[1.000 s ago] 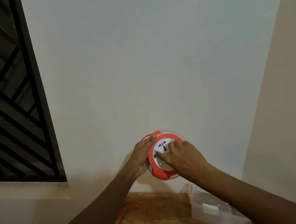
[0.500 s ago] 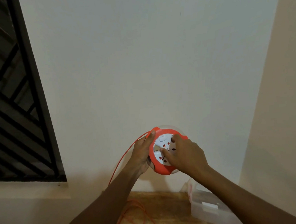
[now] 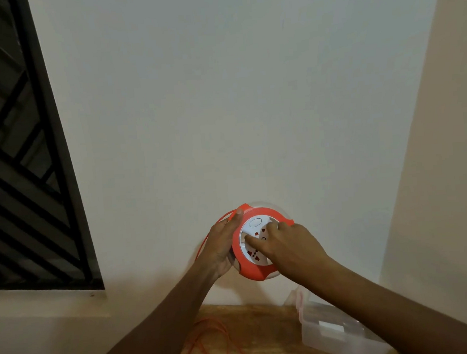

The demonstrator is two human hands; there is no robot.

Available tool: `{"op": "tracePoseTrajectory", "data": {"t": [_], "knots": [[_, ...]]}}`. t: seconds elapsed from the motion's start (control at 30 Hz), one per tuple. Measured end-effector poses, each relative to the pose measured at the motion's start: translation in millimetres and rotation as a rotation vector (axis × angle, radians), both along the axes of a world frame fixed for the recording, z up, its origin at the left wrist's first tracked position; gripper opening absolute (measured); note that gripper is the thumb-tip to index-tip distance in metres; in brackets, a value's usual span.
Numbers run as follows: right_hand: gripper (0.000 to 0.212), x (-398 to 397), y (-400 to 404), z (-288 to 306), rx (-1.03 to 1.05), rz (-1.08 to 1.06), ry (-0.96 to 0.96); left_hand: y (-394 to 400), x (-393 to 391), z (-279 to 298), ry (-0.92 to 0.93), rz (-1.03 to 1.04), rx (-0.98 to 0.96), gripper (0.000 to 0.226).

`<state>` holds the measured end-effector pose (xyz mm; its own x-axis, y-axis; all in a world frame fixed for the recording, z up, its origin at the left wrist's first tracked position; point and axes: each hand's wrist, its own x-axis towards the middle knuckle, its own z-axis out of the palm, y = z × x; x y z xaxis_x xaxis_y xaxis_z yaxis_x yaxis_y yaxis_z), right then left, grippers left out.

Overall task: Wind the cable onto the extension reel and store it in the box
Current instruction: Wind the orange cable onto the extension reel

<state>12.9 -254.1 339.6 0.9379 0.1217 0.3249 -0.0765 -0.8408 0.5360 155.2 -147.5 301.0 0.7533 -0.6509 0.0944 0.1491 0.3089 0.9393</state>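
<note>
An orange and white extension reel (image 3: 254, 269) is held up in front of the wall, above the table. My left hand (image 3: 222, 245) grips its left rim, thumb on the orange edge. My right hand (image 3: 285, 246) lies on the white socket face, fingers pressed onto it. The orange cable (image 3: 210, 336) leaves the reel's upper left, runs down behind my left wrist and lies in loose loops on the wooden table (image 3: 265, 329). A clear plastic box (image 3: 331, 333) stands on the table at the lower right, partly hidden by my right forearm.
A white wall fills the view ahead, with a beige side wall (image 3: 443, 189) at the right. A dark window with a black metal grille (image 3: 19, 178) sits at the left above a pale sill.
The white socket face has turned under my right hand: the round button went from the lower side to the top. A stretch of cable came into view at the reel's left.
</note>
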Motion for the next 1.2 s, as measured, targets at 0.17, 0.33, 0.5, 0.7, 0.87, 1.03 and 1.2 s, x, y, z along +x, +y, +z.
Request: {"op": "tracePoseTrajectory", "data": {"t": [0.17,0.33,0.5,0.7,0.87,1.03,1.2], "knots": [[0.067,6.9,2.6,-7.2,0.308,-0.107,-0.177,-3.5,0.7,-1.8,-0.038,0.030,0.001,0.059],[0.076,15.8,2.7,-7.7,0.765,-0.235,-0.372,-9.4,-2.3,0.4,-0.040,0.061,-0.043,0.067],[0.072,12.4,2.6,-13.7,0.732,-0.213,-0.365,-8.9,-1.1,-1.0,-0.020,0.045,-0.027,0.058],[0.062,4.1,-9.4,-15.1,0.358,0.008,-0.160,-1.9,8.1,-1.4,0.038,-0.017,-0.020,0.050],[0.079,2.4,-15.6,-11.8,0.088,0.156,0.036,2.1,10.0,1.2,0.028,-0.074,0.003,0.041],[0.083,2.4,-13.2,-2.1,0.062,0.107,0.040,3.9,10.8,1.2,0.019,-0.053,0.019,0.052],[0.076,6.5,-2.3,-5.0,0.037,0.031,0.036,3.9,12.2,5.8,0.012,-0.073,0.020,0.035]]}}
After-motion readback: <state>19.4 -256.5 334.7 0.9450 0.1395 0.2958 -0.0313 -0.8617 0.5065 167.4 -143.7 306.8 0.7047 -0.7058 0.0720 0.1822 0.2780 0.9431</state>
